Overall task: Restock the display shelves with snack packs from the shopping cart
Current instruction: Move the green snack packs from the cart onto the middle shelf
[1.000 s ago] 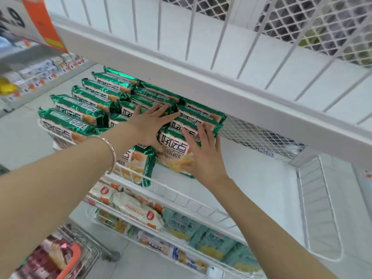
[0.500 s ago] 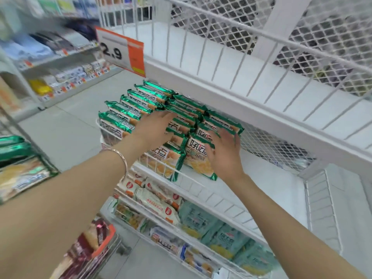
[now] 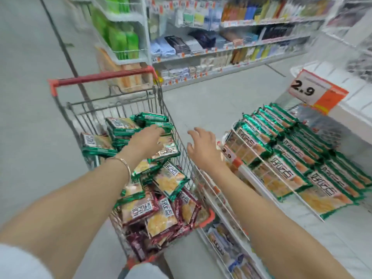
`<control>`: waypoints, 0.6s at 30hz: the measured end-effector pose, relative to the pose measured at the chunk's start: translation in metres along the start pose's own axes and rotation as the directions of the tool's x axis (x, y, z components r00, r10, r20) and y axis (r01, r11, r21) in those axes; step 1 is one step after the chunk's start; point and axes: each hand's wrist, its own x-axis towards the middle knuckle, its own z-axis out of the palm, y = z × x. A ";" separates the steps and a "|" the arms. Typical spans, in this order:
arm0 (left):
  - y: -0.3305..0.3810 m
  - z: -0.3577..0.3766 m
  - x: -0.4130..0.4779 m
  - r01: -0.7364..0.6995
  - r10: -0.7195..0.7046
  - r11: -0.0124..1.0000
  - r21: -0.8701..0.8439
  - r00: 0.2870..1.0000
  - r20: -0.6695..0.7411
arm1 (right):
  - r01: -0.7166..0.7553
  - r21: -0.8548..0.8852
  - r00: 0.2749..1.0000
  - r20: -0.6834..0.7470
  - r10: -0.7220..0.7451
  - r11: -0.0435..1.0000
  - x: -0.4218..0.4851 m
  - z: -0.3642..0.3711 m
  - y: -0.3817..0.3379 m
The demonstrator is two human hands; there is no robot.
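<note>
Head view, cart [image 3: 91, 112] full of snack packs [image 3: 168, 183], left grip [image 3: 146, 142] atop, hold unclear, right grip [image 3: 203, 148] released.

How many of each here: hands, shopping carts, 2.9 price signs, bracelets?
Hands: 2, left hand and right hand
Shopping cart: 1
2.9 price signs: 2, large sign and small tag
Bracelet: 1
Total: 6
</note>
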 end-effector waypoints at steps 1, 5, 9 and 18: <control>-0.020 -0.001 -0.002 0.027 -0.027 1.000 -0.008 1.000 0.007 | 0.022 0.011 0.999 0.035 -0.022 1.000 0.010 0.014 -0.020; -0.097 -0.006 -0.008 0.158 -0.159 0.982 -0.101 0.987 -0.001 | 0.041 0.035 0.981 0.187 -0.047 0.999 0.041 0.071 -0.077; -0.167 -0.008 -0.017 0.317 -0.329 0.924 -0.216 0.944 -0.019 | -0.107 0.092 0.954 0.288 0.077 0.990 0.057 0.117 -0.097; -0.216 0.016 -0.005 0.319 -0.349 0.912 -0.257 0.934 -0.080 | -0.721 0.504 0.225 0.819 0.527 -0.475 0.072 0.165 -0.060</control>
